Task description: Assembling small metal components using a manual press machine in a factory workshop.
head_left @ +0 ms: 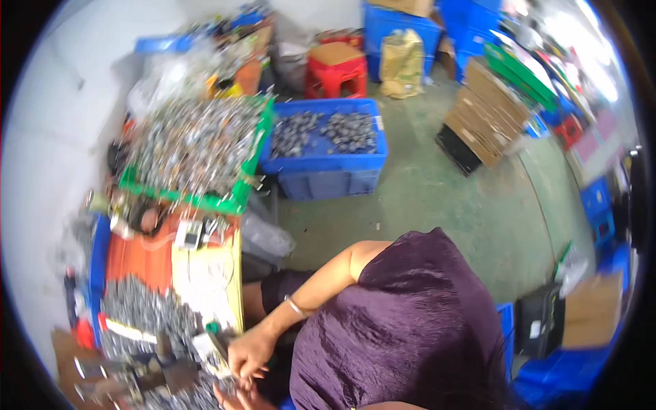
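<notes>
At the lower edge, the right hand (pixel 251 352) has its fingers bent and bunched together, the tips pointing down toward the left hand (pixel 240 398). The left fingers are partly curled and slightly spread just below, the two sets of fingertips almost meeting. Whether a small piece is pinched between them cannot be told, as the hands overlap and blur there.

Both hands are at the edge of the worktop (pixel 140 263), close to a heap of small, hard-looking grey parts (pixel 150 314) that spreads to their left. A blurred dark fixture (pixel 171 372) stands among the heap, and a pale block (pixel 208 350) with a round green piece (pixel 213 328) beside it sits next to the right hand. The worktop is reddish, with a smooth pale-yellow panel along its near side.

A smooth, shiny bracelet (pixel 294 305) circles the right wrist; the purple top (pixel 403 321) is creased and thin. Beyond, a green plastic tray (pixel 263 147) brims with thin silvery pieces, and a ribbed blue bin (pixel 328 181) holds dark chunky ones. A black case (pixel 540 314) carries a white label, its print unreadable.
</notes>
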`<state>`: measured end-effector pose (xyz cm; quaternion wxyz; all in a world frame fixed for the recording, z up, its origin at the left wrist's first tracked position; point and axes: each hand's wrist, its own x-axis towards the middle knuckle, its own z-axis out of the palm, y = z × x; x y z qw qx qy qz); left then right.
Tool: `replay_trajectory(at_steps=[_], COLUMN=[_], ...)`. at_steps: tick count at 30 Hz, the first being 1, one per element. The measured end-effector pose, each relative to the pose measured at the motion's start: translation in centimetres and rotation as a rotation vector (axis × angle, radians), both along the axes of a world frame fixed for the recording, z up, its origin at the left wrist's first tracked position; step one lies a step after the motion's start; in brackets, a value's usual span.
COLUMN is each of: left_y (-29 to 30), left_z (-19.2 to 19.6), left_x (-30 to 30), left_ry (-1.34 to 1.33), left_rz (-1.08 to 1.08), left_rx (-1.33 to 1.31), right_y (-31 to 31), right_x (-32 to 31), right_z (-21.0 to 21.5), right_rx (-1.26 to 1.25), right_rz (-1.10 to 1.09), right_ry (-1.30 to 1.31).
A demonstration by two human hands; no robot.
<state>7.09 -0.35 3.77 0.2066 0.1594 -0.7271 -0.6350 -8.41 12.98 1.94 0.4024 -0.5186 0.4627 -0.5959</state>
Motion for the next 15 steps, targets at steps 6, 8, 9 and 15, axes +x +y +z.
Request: replay_trajectory(at_steps=[6,8,9,15], left_y=[3.2,2.8,2.7,2.4], left_z=[-2.4,-2.3,-2.7,-2.7], left_x=[-3.7,-4.4,-4.4,-4.0], left_ry=[0.128,0.060,0.125,0.305], left_rz=[0.178,0.267,0.328,0.304], left_rx=[0.607,0.408,0.381,0.466], right_y=[3.7,3.3,3.1,1.1], right_x=[-3.6,-2.7,-2.2,-1.2], right_z=[3.1,1.8,2.0,1.5], right_rx=[0.275,0.111,0.119,0.012], right_rz=[-0.324,-0.532,-0.549,-0.603], right_ry=[0.196,0.302,0.378,0.511])
